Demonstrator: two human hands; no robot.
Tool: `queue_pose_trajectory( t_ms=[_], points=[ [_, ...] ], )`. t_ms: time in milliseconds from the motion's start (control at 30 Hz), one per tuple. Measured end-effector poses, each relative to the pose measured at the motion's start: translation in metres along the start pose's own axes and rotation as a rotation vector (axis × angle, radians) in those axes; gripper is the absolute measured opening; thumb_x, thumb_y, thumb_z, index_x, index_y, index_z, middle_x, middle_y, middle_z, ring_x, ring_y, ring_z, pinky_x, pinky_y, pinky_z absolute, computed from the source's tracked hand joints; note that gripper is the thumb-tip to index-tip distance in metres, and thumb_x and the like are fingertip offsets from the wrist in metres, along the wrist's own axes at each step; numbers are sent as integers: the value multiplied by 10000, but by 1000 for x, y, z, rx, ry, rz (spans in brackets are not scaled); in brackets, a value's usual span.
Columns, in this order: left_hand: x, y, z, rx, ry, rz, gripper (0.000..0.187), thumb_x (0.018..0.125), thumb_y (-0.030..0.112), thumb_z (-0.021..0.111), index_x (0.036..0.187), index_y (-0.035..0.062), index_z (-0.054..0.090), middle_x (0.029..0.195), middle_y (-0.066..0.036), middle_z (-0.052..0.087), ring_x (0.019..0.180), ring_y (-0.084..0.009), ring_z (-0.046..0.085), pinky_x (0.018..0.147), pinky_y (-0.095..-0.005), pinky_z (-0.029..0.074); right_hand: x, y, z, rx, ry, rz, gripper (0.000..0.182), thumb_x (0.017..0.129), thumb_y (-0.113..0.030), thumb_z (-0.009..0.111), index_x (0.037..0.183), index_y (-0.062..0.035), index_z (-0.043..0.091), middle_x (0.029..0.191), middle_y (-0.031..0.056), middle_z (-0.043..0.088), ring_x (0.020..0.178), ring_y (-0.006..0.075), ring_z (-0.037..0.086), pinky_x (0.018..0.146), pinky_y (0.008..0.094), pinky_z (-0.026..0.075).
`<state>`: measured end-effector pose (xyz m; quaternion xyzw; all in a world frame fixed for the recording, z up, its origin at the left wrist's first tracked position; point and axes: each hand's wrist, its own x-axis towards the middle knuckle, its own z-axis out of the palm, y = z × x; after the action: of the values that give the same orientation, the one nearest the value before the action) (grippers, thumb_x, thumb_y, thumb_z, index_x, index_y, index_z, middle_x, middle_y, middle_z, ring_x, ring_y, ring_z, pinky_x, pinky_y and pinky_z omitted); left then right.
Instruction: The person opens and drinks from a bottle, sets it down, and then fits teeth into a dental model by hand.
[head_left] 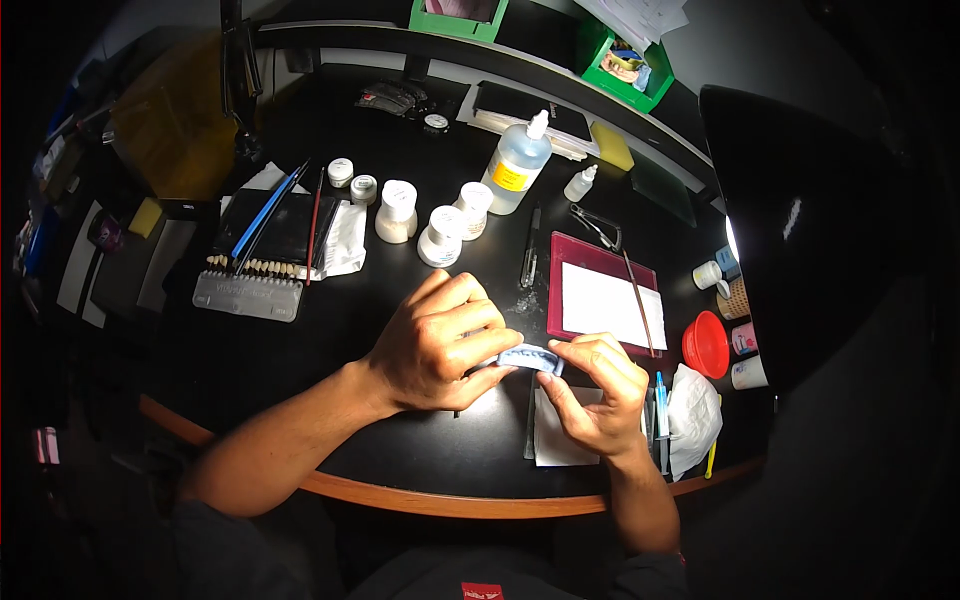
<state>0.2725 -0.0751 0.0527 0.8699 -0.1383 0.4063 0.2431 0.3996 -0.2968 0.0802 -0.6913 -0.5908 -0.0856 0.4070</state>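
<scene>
Between my two hands is a small curved blue-grey dental mould (530, 357), with a row of dark tooth-like marks along it. My left hand (440, 345) pinches its left end between thumb and fingers. At the other end, the thumb and index finger of my right hand (600, 390) close on it. The mould is held up over the black bench, in bright light. Beneath my right hand lies a white paper pad (562, 440), partly covered by the hand.
Jars (440, 237) and a large liquid bottle (517, 165) stand beyond my hands. A tooth shade guide (247, 293) and brushes (268, 210) lie left. Right are a dark red tray (558, 290) with a paper sheet, a red bowl (705, 344), a syringe (662, 425) and crumpled tissue (693, 420).
</scene>
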Motion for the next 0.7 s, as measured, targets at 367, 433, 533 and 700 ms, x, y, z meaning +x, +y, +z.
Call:
queue_pose_trajectory(
  t_ms=[367, 433, 533, 700],
  points=[
    [0, 0, -1, -6, 4, 10, 320, 706, 203, 955, 986, 100, 838, 868, 16, 719, 851, -184, 628, 775, -348, 441, -2, 1, 1, -3, 15, -3, 322, 802, -10, 915, 1099, 50, 807, 977, 161, 809, 855, 287, 758, 791, 378, 608],
    [1, 1, -2, -6, 5, 14, 318, 708, 192, 951, 989, 100, 836, 866, 18, 717, 853, -185, 626, 775, -349, 439, -1, 0, 1, -11, 8, 11, 330, 798, -12, 919, 1103, 47, 808, 972, 160, 807, 857, 290, 759, 798, 377, 610],
    [1, 3, -2, -48, 29, 14, 323, 705, 171, 945, 1000, 106, 831, 888, 15, 730, 887, -195, 636, 794, -355, 449, -2, 1, 3, -10, -17, 34, 343, 792, -22, 926, 1110, 37, 811, 971, 158, 804, 872, 294, 759, 812, 376, 612],
    [-1, 11, 9, -234, 67, -21, 337, 713, 118, 920, 1029, 70, 813, 994, -52, 802, 1000, -251, 758, 874, -380, 546, -6, 5, 8, 15, -86, 26, 365, 790, -56, 931, 1128, 14, 814, 1010, 142, 796, 927, 304, 751, 851, 397, 603]
  ],
)
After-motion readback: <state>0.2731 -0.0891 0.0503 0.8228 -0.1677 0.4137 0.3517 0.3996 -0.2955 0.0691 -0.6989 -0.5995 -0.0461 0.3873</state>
